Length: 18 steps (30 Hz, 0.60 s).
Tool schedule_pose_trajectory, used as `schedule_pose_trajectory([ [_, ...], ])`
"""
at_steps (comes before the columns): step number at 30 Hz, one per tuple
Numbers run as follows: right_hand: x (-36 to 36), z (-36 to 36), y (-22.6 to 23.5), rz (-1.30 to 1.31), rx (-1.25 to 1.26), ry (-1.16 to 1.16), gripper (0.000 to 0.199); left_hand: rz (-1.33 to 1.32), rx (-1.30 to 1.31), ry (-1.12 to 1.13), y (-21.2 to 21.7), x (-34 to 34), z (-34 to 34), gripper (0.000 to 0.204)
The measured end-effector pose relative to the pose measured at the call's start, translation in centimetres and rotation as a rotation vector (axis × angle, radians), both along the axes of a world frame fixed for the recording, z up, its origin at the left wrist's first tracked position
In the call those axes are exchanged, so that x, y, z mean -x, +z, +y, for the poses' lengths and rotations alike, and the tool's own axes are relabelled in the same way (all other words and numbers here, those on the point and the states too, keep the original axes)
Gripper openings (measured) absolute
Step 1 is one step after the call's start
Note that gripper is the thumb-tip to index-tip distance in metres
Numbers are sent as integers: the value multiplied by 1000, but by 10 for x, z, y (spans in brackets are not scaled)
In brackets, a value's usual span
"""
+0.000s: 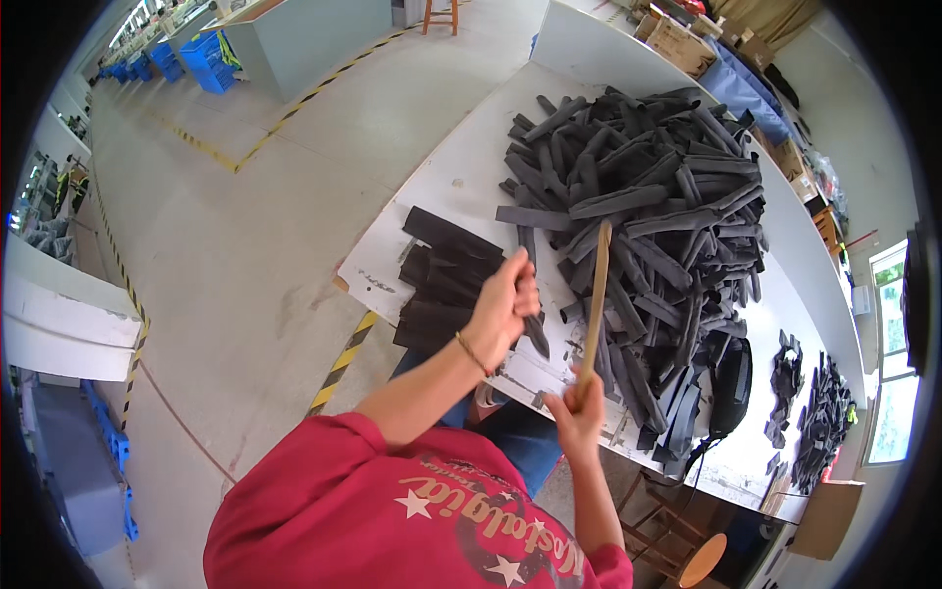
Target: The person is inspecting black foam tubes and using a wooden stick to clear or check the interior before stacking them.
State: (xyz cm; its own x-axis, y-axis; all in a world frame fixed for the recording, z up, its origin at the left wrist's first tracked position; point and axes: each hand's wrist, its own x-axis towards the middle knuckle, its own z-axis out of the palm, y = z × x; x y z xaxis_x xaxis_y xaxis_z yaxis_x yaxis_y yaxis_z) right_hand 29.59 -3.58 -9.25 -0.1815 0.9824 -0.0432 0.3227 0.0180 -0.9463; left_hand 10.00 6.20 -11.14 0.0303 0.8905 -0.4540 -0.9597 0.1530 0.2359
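My left hand (503, 304) is closed round a narrow dark grey fabric tube (536, 339), whose lower end pokes out below the fist. In my right hand (579, 410) is a long, flat wooden stick (598, 294), gripped near its lower end and pointing up and away. The stick's far tip overlaps the edge of a big heap of dark grey fabric tubes (648, 196) on the white table (466, 162). Left of my left hand, several flatter dark fabric pieces (442, 280) lie side by side at the table's near left edge.
A black bag (731, 388) rests at the table's near right side, with smaller dark piles (824, 422) beyond it. Below the table edge stands a wooden stool (702, 560). A raised white panel (628, 49) borders the table's far side. Blue crates (206, 64) stand far left.
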Motion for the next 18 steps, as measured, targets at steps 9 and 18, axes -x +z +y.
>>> schedule_pose_trajectory([
  [9, 19, -14, 38, 723, 290, 271, 14, 266, -37, 395, -23, 89, 7, 26],
  [18, 19, 50, 37, 425, -60, -149, 13, 661, -532, -833, 10, -25, -78, 25],
])
